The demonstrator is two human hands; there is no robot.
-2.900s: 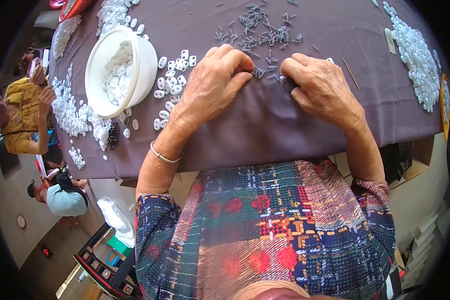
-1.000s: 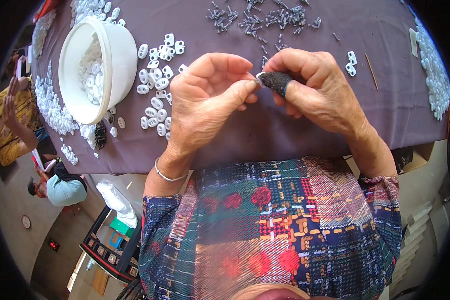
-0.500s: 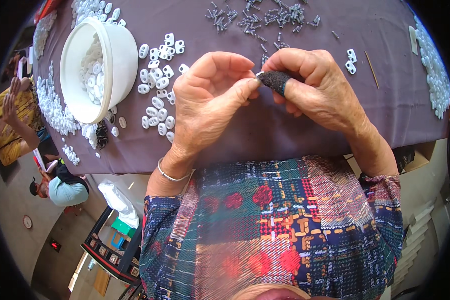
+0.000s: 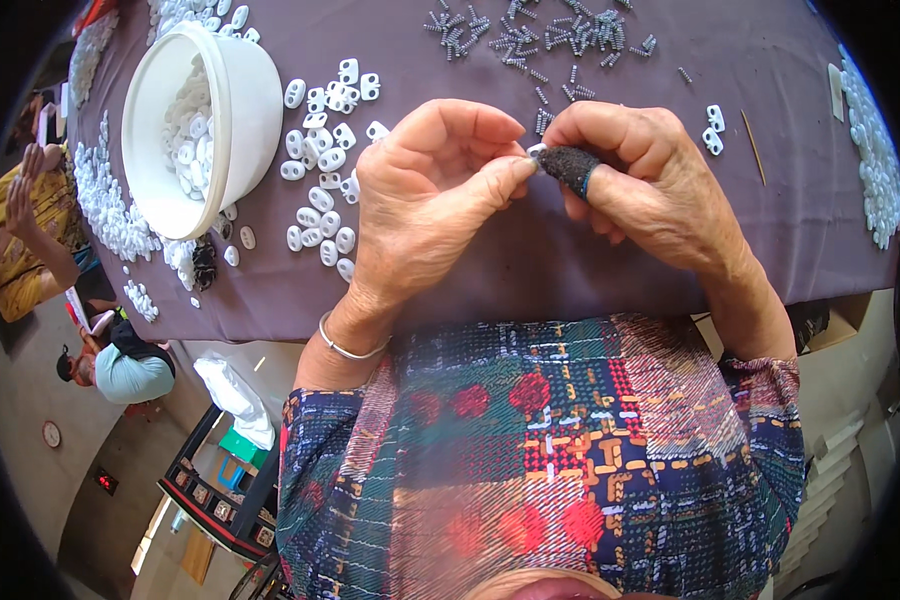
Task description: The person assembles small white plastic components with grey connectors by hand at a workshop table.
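Over the dark tablecloth, my left hand [image 4: 435, 200] and my right hand [image 4: 650, 190] meet fingertip to fingertip. Between them is a small white plastic piece [image 4: 535, 150], mostly hidden by the fingers. My left thumb and index finger close on one side of it. The right thumb wears a black fabric cover [image 4: 568, 166] and presses the other side. Left of my left hand lie several loose white oval cord-lock pieces [image 4: 320, 198] with two holes each. Small metal coil springs [image 4: 590, 38] are scattered beyond my fingertips.
At left, a white tub [image 4: 245, 120] tilts with white pieces inside; a heap of small white parts [image 4: 110, 205] surrounds it. Two joined-looking white pieces [image 4: 713, 130] and a thin wooden stick [image 4: 753, 148] lie to the right. More white parts [image 4: 870, 150] line the right edge.
The view has shifted slightly, so the table and hands appear a little farther right. Both hands keep their pinch, and slightly more of the white piece shows.
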